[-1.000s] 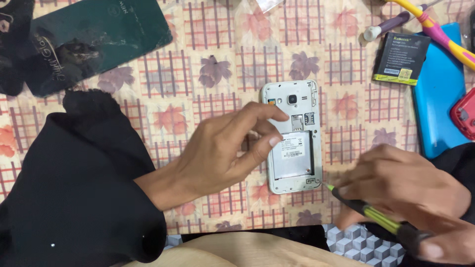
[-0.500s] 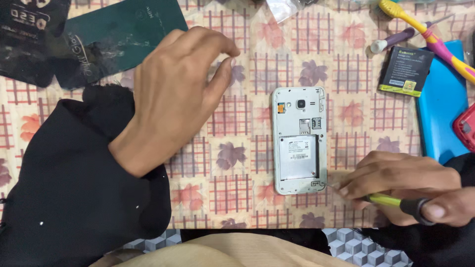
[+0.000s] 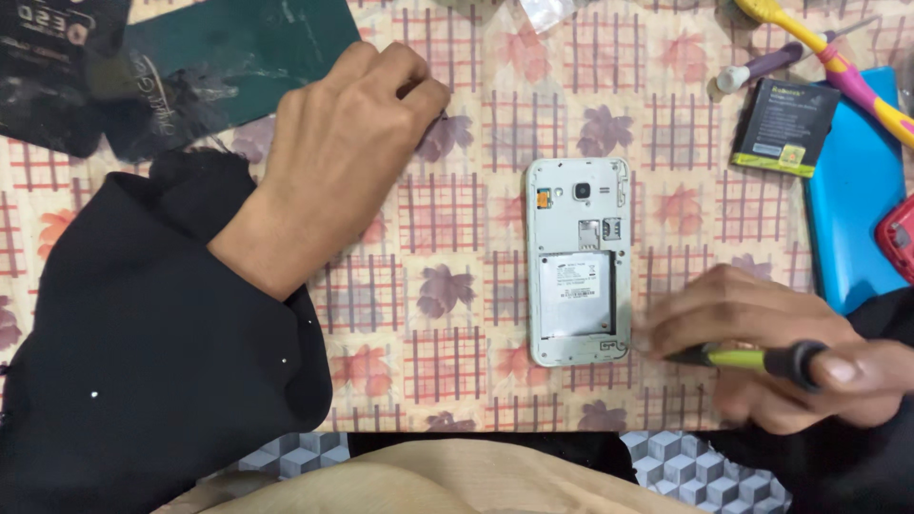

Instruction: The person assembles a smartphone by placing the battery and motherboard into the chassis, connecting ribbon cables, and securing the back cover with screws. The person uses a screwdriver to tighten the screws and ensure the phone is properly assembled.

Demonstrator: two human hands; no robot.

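From the head view, a white phone [image 3: 579, 262] lies face down near the middle of the counter [image 3: 457, 381], which is covered with a cloth of red grid squares and purple and orange leaves. The phone's back cover is off, showing the camera lens near the top, card slots below it, and a pale rectangular label in the battery bay.

The right hand [image 3: 771, 347] sits just right of the phone's lower corner, fingers closed around a screwdriver [image 3: 752, 359] with a yellow-green shaft and black grip; its tip points toward the phone's bottom edge, though whether it touches cannot be told.

The left hand [image 3: 343, 152], in a black sleeve, rests up and to the left, well apart from the phone. Its fingers are curled loosely on the cloth, holding nothing visible, beside a dark green card [image 3: 238, 67] with scuffed markings. A black card [image 3: 48, 67] lies at the top left corner.

At the upper right lies a small black rectangular battery [image 3: 785, 127] with a yellow-green strip along its lower edge. Beside it is a blue flat case [image 3: 852, 200], with a red object [image 3: 897, 252] at the frame edge. A yellow and pink toothbrush [image 3: 838, 62] crosses above the battery, near a purple-handled tool [image 3: 762, 69].
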